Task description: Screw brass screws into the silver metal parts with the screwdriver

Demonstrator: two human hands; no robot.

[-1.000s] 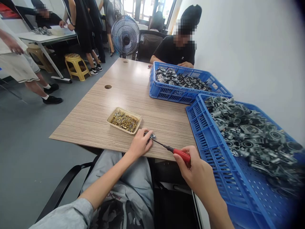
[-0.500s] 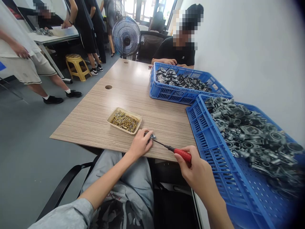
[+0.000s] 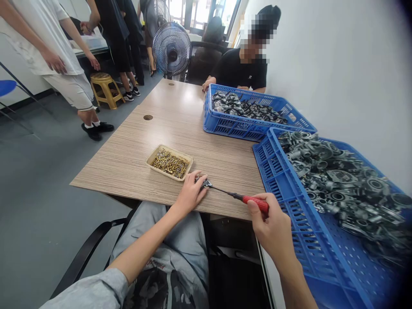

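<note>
My left hand (image 3: 190, 194) rests on the near table edge, its fingers pressing a small grey metal part (image 3: 202, 182) against the wood. My right hand (image 3: 272, 221) grips a red-handled screwdriver (image 3: 255, 204), whose thin shaft runs left so the tip meets that part. Just beyond the part sits a small beige tray (image 3: 169, 164) heaped with brass screws. The part is mostly hidden by my fingers.
Two blue plastic crates of grey cast metal parts (image 3: 283, 171) stand to my right, the nearer overhanging the wood-grain table (image 3: 128, 171). A seated person (image 3: 241, 71) works beyond them. Standing people, a fan and a yellow stool are further back.
My right hand has moved right and lower, drawing the screwdriver handle away and leaving its shaft flatter. The standing person at left has shifted, and the whole view has turned slightly.
</note>
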